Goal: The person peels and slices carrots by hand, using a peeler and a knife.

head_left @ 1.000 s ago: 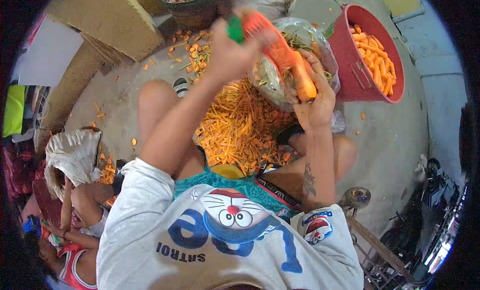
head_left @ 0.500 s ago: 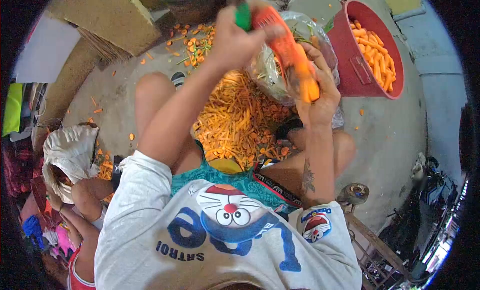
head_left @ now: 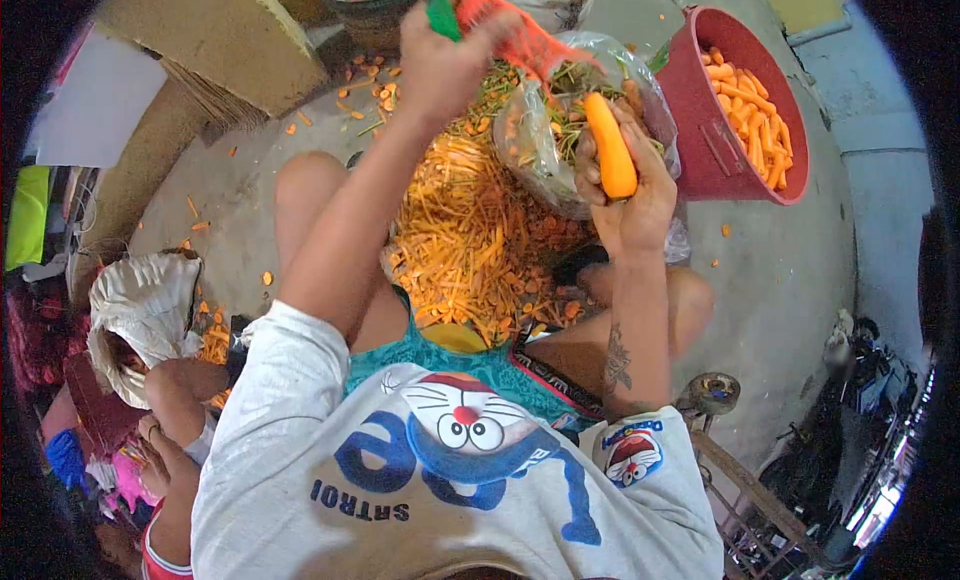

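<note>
- Over the floor, ahead of the knees: 1 smooth, peeled, bright-orange tapered carrot (head_left: 613, 148), held in the right hand (head_left: 640, 202).
- Long axis running mostly away from the body, with the narrower end pointing forward and leaning slightly left; broader, blunt end pointing back toward the lap.
- Right fingers curled snugly around the carrot, palm turned up.
- Left hand (head_left: 448, 68) closed in a fist around 1 long, red-orange, ribbed-looking tool (head_left: 515, 38) with a green end (head_left: 443, 17); blurred, so exact form hard to tell.
- Tool slanting down to the right, near the carrot's far end, with a gap visible between.
- Between the legs, 1 loose heap of thin, ribbon-like orange peelings (head_left: 455, 235), mixed with round slices; too many to count.
- Behind the right hand, 1 crinkled, clear plastic bag (head_left: 515, 145) with greenish stem trimmings (head_left: 575, 80) inside.
- To the right, 1 round, red plastic tub (head_left: 690, 145), tilted, with more than 10 peeled orange carrots (head_left: 748, 110) overlapping inside.
- At the top, 1 dark, round bin (head_left: 370, 22) with mixed scraps.
- At lower left, 1 creased, off-white cloth sack (head_left: 145, 300) beside another person's bent leg (head_left: 180, 395).
</note>
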Tool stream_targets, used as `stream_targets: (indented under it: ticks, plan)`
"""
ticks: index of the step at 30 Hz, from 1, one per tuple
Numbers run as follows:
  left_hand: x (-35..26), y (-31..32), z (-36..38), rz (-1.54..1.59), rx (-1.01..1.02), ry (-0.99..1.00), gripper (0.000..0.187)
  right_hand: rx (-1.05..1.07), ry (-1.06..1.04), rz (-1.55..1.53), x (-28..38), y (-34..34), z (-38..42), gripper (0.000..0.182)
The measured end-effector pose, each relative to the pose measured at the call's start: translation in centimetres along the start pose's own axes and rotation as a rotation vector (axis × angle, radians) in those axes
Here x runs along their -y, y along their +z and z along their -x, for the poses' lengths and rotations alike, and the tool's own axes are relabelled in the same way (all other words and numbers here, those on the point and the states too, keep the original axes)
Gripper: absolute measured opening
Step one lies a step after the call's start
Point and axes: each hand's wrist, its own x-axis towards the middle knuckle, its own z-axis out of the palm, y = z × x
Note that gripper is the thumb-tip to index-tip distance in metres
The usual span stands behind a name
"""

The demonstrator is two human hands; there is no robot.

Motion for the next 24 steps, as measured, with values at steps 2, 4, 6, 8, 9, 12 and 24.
stream_targets:
  ticks: [2,4,6,8,9,12,24]
  plan:
    - [-2.5,2.0,2.9,-0.055,0.198,-0.014,0.024,-0.394,-0.065,0.13,-0.3,0.6,-0.1,0.04]
    - [-1.8,2.3,2.5,-0.075,0.194,0.011,0.022,-0.431,-0.18,0.198,-0.2,0.6,-0.7,0.038]
    - [-0.6,2.0,2.0,-0.136,0.169,0.065,0.019,-0.149,-0.092,0.165,0.0,-0.7,0.2,0.038]
    - [2.1,0.3,0.1,-0.107,0.051,-0.029,0.016,-0.214,-0.118,0.259,-0.2,0.5,0.3,0.038]
    - [1.4,0.3,-0.5,-0.212,0.055,0.023,0.017,-0.154,-0.084,0.197,0.0,0.6,0.6,0.036]
    - [-0.1,1.0,1.4,-0.549,0.126,0.088,0.022,-0.249,-0.01,0.083,0.4,0.6,0.3,0.032]
    - [0.7,1.0,2.7,-0.942,0.77,-0.23,0.027,0.003,0.04,0.011,1.1,1.1,0.1,0.034]
